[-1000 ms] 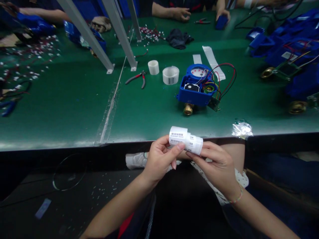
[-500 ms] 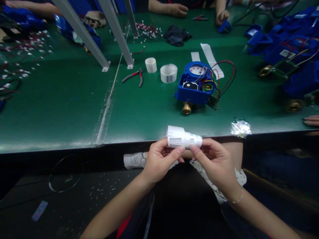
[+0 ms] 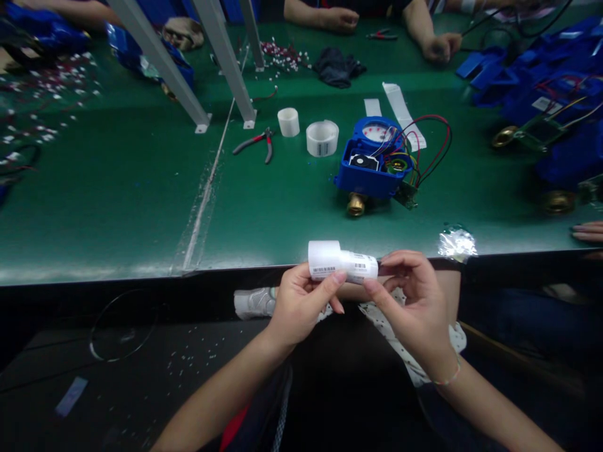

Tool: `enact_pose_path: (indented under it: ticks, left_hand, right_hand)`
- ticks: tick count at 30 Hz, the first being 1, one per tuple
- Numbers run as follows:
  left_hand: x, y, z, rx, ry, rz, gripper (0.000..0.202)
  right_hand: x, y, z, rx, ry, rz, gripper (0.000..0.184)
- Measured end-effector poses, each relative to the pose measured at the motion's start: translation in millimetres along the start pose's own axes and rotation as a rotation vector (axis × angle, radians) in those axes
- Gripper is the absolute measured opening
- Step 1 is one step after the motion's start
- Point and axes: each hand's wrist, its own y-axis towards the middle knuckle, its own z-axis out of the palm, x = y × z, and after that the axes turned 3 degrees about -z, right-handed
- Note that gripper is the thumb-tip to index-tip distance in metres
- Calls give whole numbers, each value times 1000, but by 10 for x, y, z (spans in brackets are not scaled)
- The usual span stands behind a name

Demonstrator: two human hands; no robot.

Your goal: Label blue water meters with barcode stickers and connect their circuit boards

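A white roll of barcode labels (image 3: 325,256) is held in the air just in front of the table edge. Its coil is drawn out sideways, with a narrower part reaching to the right. My left hand (image 3: 301,307) is closed on the wider left part, thumb on the near side. At the narrow right end, my right hand (image 3: 414,307) has its thumb and index finger at the roll, the fingers curled. Beyond the hands, on the green table, stands a blue water meter (image 3: 372,163) with its housing open, wires looping out and a brass fitting towards me.
Two more white label rolls (image 3: 322,138) stand left of the meter, near red-and-black pliers (image 3: 255,144). Label strips (image 3: 404,116) lie behind it. Grey metal posts (image 3: 226,63) rise at left. Blue meters (image 3: 556,94) crowd the right. A co-worker's hands (image 3: 342,20) rest across the table.
The label roll has shifted slightly left and turned, showing its barcodes differently. My right index finger has lifted a little at its end. Across the table, a co-worker's hand has moved right.
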Motion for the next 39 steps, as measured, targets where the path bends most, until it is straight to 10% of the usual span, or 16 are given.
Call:
enact_pose_path:
  ticks: [5, 26, 34, 39]
  left_hand:
    - [-31, -43, 18, 24, 61, 66, 15]
    - [55, -106, 72, -118, 363, 224, 16]
    - [-76, 21, -235, -98, 1341, 1050, 8]
    - [-624, 384, -430, -312, 1699, 893, 21]
  right_hand:
    - [74, 112, -74, 117, -216, -315, 31]
    - [32, 47, -42, 0, -388, -624, 43]
    - [61, 133, -105, 25, 336, 378, 14]
    - [-135, 213, -333, -129, 376, 422, 28]
